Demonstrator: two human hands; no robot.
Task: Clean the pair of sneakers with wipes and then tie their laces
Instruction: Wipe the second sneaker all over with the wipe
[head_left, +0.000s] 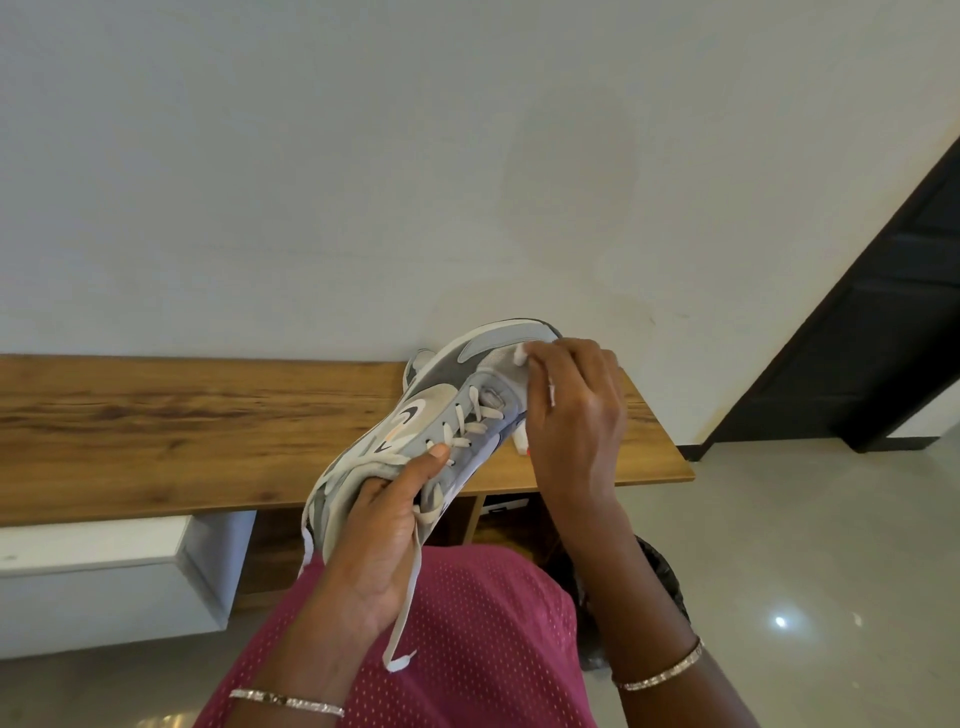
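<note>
Pointing toe up-right: sneaker in left hand, wipe in right hand

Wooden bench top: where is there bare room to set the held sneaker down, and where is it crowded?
Bare: the long stretch of bench top left of the held sneaker, between wall and front edge. Crowded: the right end, where the second sneaker sits by the wall and a white item lies beside the right hand.
</note>
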